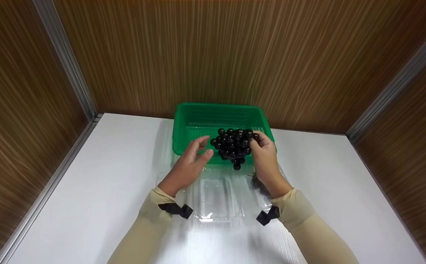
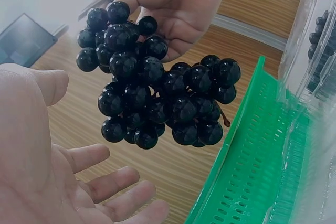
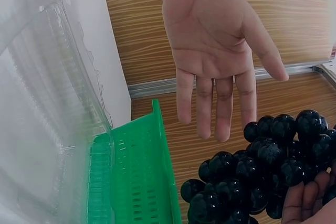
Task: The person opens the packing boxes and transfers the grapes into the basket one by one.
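A bunch of dark grapes (image 1: 231,143) hangs above the front part of a green basket (image 1: 182,110). My right hand (image 1: 265,156) grips the bunch at its right end. To the left of the grapes is my left hand (image 1: 191,161), its fingers extended and apart from the fruit. The right wrist view shows the left hand (image 3: 212,40) with its palm bare and fingers straight. In the left wrist view, the grapes (image 2: 157,93) hang between the two hands, and a short brown stem pokes out at one side.
Clear plastic containers (image 1: 216,198) lie on the white table (image 1: 125,165) in front of the basket. Another dark bunch (image 1: 259,183) sits in the clear plastic at the right, partly behind my right wrist. Wood-patterned panels (image 1: 213,55) stand behind and on both sides.
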Demonstrator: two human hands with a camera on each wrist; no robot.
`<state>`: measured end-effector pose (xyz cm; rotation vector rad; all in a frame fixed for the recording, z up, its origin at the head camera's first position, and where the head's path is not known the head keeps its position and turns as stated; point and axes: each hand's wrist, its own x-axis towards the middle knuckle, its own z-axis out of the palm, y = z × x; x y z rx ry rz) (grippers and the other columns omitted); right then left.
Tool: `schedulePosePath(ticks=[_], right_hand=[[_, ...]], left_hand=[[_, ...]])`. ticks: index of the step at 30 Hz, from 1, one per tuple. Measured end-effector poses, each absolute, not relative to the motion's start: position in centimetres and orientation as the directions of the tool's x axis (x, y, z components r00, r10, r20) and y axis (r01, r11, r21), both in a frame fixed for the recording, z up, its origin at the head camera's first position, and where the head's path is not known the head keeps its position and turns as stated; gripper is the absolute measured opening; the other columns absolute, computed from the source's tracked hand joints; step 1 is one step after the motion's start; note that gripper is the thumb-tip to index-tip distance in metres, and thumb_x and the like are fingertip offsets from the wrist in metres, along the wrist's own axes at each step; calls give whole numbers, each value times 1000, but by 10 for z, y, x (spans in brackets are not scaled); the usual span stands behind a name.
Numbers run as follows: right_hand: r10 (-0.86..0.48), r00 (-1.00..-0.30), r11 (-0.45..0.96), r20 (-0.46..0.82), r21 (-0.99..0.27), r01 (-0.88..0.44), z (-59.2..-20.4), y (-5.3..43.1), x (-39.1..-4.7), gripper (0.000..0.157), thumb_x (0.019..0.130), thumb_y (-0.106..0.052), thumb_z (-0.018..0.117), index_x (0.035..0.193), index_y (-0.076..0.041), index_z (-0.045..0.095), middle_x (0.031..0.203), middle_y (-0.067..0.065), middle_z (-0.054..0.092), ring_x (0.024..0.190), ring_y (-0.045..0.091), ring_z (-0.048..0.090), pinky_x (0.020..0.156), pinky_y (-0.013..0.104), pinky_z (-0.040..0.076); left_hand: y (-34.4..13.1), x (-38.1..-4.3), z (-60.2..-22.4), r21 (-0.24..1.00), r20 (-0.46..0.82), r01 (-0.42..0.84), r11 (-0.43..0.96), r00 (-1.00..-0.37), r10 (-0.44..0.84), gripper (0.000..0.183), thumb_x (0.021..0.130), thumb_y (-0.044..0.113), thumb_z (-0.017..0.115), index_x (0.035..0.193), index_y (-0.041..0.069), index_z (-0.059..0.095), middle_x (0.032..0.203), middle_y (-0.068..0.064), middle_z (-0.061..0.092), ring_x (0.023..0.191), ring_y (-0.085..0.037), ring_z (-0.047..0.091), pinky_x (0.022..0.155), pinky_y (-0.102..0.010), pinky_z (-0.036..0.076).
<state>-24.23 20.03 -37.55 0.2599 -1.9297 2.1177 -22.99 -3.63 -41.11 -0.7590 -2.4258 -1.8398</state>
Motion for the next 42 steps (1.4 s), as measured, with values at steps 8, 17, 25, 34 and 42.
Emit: schedulePosePath(ticks=[8,17,25,34,42], right_hand=[[82,-947,-78,310,-946,-316,-377,202,-245,17,102,-5,52,101,-9,68,96,1,63,88,12,56,78,24,51],[69,-942,-108,329,-936,-335,-372,207,-245,17,102,-6,52,102,-9,68,92,1,62,82,11,54,72,25,49],[70,-942,-106,328,-936,-334,-362,207,-251,15,103,-7,53,103,-8,68,92,1,62,84,12,54,75,25,49],[65,-939,-95,337,-935,-342,-357,206,-259,14,103,-7,53,100,-7,67,88,1,58,82,12,52,74,26,47],[95,-942,-112,321,-937,-331,-354,210,-267,15,103,-6,50,99,-5,65,79,0,50,74,12,46,68,25,43]], left_hand=[[-33,-231,-411,910,285,368,190,-890,356,62,110,46,45,163,18,28,160,-9,33,146,-26,37,118,-48,35],[-29,-231,-413,922,277,354,157,-887,370,62,111,44,44,164,19,24,162,-9,29,146,-26,36,119,-47,34],[-26,-231,-415,924,288,358,137,-884,368,63,110,44,45,164,20,23,163,-8,30,146,-27,37,119,-50,35],[-25,-233,-415,929,282,345,131,-893,350,67,110,45,46,165,17,19,163,-9,28,146,-28,37,119,-48,35],[-25,-232,-415,931,275,340,131,-892,359,68,109,49,45,164,18,20,163,-8,27,146,-27,37,119,-46,34]])
